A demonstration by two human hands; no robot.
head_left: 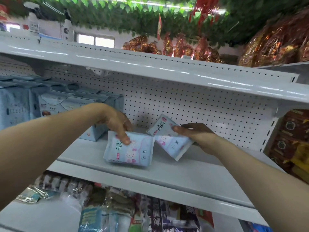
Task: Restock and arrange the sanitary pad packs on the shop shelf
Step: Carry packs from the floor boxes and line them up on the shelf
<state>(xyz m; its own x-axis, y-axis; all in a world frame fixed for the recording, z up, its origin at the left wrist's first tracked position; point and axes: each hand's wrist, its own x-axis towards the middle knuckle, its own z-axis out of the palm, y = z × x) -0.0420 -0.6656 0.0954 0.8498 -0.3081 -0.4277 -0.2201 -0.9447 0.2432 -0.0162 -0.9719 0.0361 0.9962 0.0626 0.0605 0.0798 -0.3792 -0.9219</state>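
Two pale blue pad packs with pink cartoon prints are on the white middle shelf [167, 173]. The left pack [132, 152] stands upright near the shelf's front, and my left hand [115, 122] grips its top from above, thumb on the printed face. The right pack [168, 138] is tilted, its lower corner on the shelf, and my right hand [194, 133] holds its right side with the thumb across the front. The two packs nearly touch at their upper corners.
A row of larger blue pad packs [50, 104] fills the shelf's left part against the perforated back panel [200, 111]. To the right of the tilted pack the shelf is bare up to the upright [270, 129]. Mixed packaged goods [117, 206] lie on the shelf below.
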